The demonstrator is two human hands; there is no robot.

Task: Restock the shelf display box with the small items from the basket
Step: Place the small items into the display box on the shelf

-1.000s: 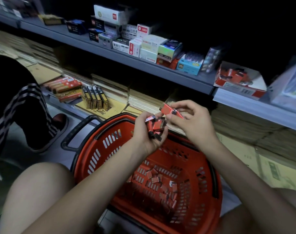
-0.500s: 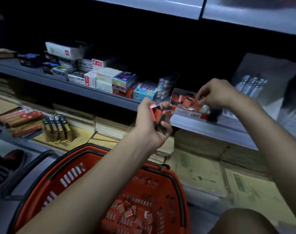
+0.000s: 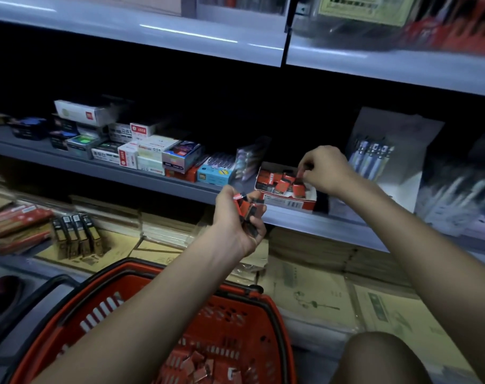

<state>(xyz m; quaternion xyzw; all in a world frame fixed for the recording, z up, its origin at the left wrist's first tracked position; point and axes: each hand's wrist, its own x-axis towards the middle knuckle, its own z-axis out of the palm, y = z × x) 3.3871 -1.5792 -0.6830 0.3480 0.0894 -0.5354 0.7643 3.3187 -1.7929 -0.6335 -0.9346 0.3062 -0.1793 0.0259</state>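
A red and white display box [image 3: 289,202] stands on the grey middle shelf [image 3: 125,173], holding several small red and black packets [image 3: 277,181]. My right hand [image 3: 323,170] is over the box's right end and pinches one small red packet there. My left hand [image 3: 240,220] is raised just left of the box and grips a bunch of the same small packets [image 3: 248,209]. Below, an orange basket [image 3: 241,309] sits between my knees with several more small red packets [image 3: 197,364] on its bottom.
Stationery boxes [image 3: 152,153] fill the shelf left of the display box; a pen display [image 3: 374,159] stands to its right. Another shelf [image 3: 374,65] hangs above. The bottom shelf holds red packs [image 3: 17,220], dark boxes [image 3: 75,234] and stacked paper envelopes [image 3: 318,295].
The view rose from the basket to the shelf. My right hand carried a red packet from in front of my left hand up to the display box and now holds it over the box's right end.
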